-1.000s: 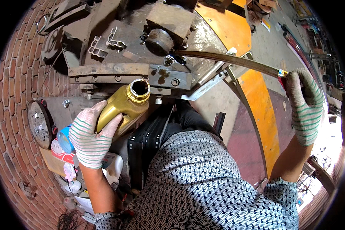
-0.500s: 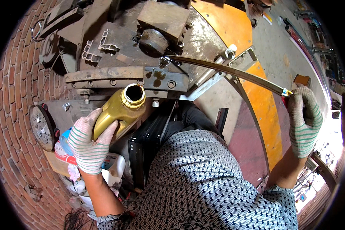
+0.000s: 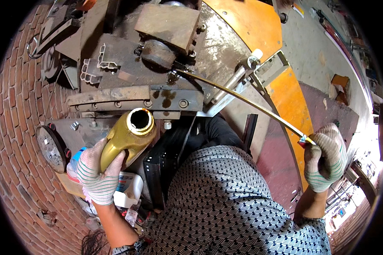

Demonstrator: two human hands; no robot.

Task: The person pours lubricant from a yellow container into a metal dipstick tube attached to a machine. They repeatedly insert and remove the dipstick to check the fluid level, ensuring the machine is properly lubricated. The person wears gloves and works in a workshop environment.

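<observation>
My left hand (image 3: 98, 176), in a striped knit glove, grips a gold plastic bottle (image 3: 122, 142) by its body. The bottle leans, with its wide uncapped mouth upward and dark inside. At the right, my gloved right hand (image 3: 329, 157) is closed on the end of a long thin strip (image 3: 242, 98) with coloured wrapping there. The strip's far tip reaches the dark round metal part (image 3: 157, 54) below a heavy steel block (image 3: 168, 25). Wet, dark oil-like spots lie around that tip and on the steel bar (image 3: 174, 100) in front.
A metal profile offcut (image 3: 98, 66) lies on the machine bed, left of the block. Orange curved plates (image 3: 291, 112) flank the machine at right. Containers, including a white jug (image 3: 130, 191), stand low at left beside a brick wall (image 3: 19, 127). Black profiles (image 3: 155, 178) stand before me.
My right hand has come down and slightly left, tilting the strip more steeply. The bottle has moved slightly down and left with my left hand. The view has shifted a little.
</observation>
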